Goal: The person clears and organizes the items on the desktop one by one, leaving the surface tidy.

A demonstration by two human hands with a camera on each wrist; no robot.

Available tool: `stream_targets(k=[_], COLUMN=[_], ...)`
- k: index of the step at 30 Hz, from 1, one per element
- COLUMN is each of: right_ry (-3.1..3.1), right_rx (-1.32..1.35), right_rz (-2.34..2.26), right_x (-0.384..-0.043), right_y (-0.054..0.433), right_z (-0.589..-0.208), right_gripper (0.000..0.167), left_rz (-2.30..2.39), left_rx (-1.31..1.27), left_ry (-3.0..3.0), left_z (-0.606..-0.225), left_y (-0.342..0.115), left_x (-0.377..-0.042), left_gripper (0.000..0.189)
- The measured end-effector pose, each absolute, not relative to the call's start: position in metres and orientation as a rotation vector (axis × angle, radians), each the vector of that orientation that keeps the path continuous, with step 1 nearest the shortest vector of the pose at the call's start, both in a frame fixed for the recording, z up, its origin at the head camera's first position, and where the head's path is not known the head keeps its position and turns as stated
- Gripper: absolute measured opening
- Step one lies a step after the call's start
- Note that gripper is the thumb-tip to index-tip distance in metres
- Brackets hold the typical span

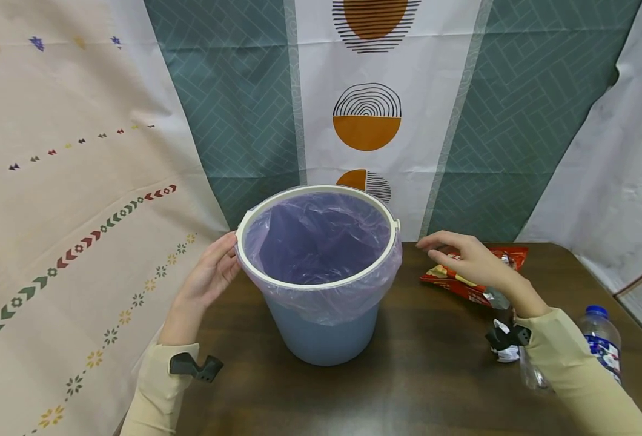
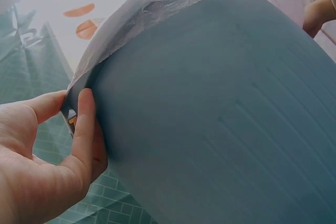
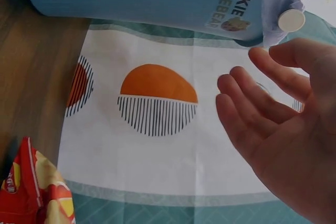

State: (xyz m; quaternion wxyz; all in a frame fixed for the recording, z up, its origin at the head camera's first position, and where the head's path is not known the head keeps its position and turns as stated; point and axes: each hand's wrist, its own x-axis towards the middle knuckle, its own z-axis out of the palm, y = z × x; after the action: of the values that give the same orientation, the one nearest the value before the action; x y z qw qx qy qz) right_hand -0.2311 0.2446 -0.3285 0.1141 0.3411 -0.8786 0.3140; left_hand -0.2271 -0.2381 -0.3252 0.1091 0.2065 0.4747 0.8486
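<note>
A blue trash can stands upright on the dark table, with a cream rim ring around its mouth. A thin purple trash bag lines it, its edge folded down over the outside. My left hand pinches the rim at the left side, thumb on top and fingers below, as the left wrist view shows. Off to the right, my right hand is held in the air apart from the can, fingers relaxed and slightly bent. In the right wrist view, printed letters and a round white knob show on the can's side.
Beneath and behind the right hand lie red snack wrappers. A clear plastic bottle with a blue cap is by the right forearm, near a crumpled white wrapper. Patterned cloth hangs behind the table.
</note>
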Motion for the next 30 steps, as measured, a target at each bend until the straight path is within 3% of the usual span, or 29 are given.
stream_targets(k=[16, 30], right_ry=[-2.734, -2.935], right_rx=[1.002, 0.956], right_rz=[0.885, 0.886], right_x=[-0.232, -0.227], right_y=[0.255, 0.268], right_z=[-0.347, -0.362], right_gripper=[0.021, 0.035], left_rz=[2.487, 2.49], left_rx=[0.582, 0.573], left_ry=[1.412, 1.411], left_z=[-0.325, -0.324], left_y=[-0.238, -0.238], left_x=[-0.227, -0.226], left_gripper=[0.028, 0.027])
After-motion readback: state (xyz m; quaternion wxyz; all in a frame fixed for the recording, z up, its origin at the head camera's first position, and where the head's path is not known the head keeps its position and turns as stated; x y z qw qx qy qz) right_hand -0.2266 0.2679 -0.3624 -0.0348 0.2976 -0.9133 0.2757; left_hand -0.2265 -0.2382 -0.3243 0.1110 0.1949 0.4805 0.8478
